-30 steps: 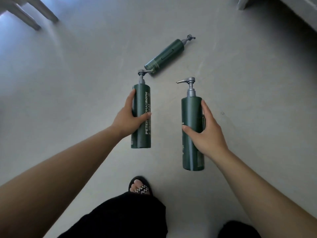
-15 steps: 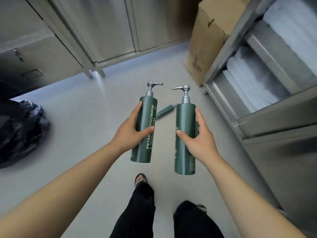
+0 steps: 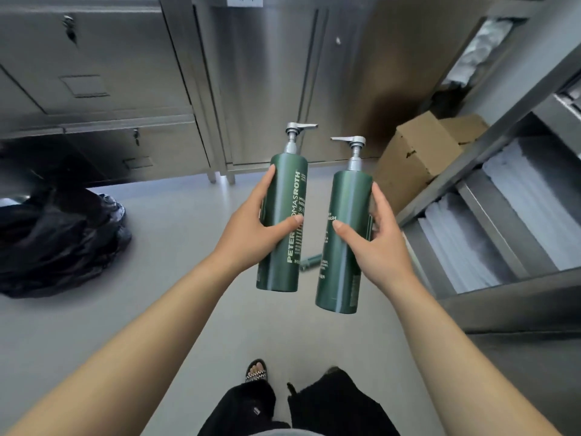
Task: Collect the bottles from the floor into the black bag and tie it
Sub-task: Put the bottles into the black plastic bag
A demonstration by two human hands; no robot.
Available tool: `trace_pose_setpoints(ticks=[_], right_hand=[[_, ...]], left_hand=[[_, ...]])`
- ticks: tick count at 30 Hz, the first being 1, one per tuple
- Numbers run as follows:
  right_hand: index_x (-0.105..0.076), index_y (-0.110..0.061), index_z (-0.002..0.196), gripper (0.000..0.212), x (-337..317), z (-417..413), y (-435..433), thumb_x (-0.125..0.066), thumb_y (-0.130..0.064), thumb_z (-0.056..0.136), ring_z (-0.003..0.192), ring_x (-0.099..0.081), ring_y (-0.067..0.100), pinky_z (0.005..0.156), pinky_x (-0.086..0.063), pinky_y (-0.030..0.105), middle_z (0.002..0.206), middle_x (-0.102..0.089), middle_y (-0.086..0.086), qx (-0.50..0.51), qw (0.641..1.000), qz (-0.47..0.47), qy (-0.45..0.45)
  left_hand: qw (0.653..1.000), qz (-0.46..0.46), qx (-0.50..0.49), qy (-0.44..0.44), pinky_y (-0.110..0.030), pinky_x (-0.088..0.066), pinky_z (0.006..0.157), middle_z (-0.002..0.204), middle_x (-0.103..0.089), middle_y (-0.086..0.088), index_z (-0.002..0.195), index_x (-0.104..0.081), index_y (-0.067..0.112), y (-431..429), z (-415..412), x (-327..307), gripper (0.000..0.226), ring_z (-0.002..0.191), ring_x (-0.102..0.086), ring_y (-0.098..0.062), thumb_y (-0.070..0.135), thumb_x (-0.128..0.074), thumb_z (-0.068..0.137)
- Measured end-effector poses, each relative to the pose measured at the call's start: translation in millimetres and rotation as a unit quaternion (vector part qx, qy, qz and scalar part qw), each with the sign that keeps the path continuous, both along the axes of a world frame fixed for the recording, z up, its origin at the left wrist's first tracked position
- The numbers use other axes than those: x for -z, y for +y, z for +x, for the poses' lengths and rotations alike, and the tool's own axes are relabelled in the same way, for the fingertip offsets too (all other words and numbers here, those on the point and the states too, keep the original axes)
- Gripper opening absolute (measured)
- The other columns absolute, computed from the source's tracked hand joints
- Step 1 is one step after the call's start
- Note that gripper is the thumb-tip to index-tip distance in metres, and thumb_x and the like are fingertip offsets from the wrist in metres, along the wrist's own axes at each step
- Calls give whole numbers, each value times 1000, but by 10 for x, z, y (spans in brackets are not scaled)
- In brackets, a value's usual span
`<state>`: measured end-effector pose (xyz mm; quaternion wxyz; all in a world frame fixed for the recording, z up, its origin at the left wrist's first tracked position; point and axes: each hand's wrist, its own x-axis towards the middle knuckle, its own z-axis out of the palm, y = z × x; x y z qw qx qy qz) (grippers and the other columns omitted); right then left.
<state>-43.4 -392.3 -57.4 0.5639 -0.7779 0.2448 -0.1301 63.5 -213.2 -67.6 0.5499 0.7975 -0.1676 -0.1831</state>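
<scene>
Left bottle point(image 3: 286, 184): grips it upright in left hand point(image 3: 248, 234); right bottle point(image 3: 349, 196): grips it in right hand point(image 3: 380, 250); black bag point(image 3: 56, 240) on floor point(image 3: 176, 234), well apart.

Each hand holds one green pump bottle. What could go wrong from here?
1. The left hand and right hand are both full, so opening the black bag may be awkward and a held bottle might slip.
2. The third bottle, lying on the floor ahead, could be stepped on or forgotten.
</scene>
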Motion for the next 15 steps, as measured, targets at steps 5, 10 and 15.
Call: trace_pose_setpoints(ticks=[5, 10, 15], right_hand=[[-28, -50, 140, 81, 1, 411, -51, -75, -34, 76, 114, -49, -12, 99, -48, 38, 118, -52, -37, -55, 998, -1, 9], [-27, -45, 143, 85, -55, 1003, -85, -76, -31, 75, 122, -49, 4, 100, -47, 40, 129, -54, -15, -116, 993, 18, -8], [-29, -46, 142, 84, -162, 1632, -57, -77, -33, 74, 122, -50, 8, 99, -47, 39, 128, -56, -10, -201, 978, 41, -35]], left_hand=[[996, -3, -82, 23, -28, -51, 88, 109, -50, 35, 129, -16, 68, -11, 165, 61, 84, 103, -62, -5, 54, -71, 66], [986, -1, -166, 16, -36, -49, 95, 114, -51, 30, 126, -19, 71, 28, 416, -49, 82, 111, -59, -12, 51, -73, 67], [970, 2, -242, -11, -38, -49, 95, 111, -49, 35, 125, -20, 72, 71, 777, -237, 82, 110, -61, -14, 47, -74, 69]])
